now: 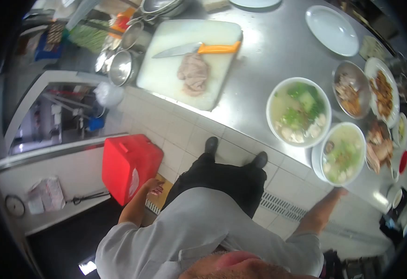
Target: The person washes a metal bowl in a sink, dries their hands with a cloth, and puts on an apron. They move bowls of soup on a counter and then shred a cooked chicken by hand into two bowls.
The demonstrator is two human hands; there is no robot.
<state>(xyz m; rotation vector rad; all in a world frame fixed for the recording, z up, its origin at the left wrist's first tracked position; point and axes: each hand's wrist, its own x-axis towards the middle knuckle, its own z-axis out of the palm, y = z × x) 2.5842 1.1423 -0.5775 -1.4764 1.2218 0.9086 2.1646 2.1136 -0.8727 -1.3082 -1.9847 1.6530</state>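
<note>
My left hand (154,186) hangs low at my side beside a red plastic container (132,162), fingers loosely apart with nothing in them. At the counter's front edge, my right hand (338,191) reaches to the near side of a white bowl of soup (344,153) with greens. The bowl hides its fingers, so whether it grips the bowl cannot be told. Touching that bowl stands a larger white soup bowl (299,113) with greens and pale chunks. On a white cutting board (161,42) lie an orange-handled knife (218,47) and a folded piece of pale meat (194,74).
The steel counter (259,51) carries a white oval plate (332,30), a metal bowl of meat pieces (351,88), a plate of browned food (381,90) and more cooked meat (379,149). Metal bowls (121,68) stand left of the board. A floor drain grate (282,206) lies behind my feet.
</note>
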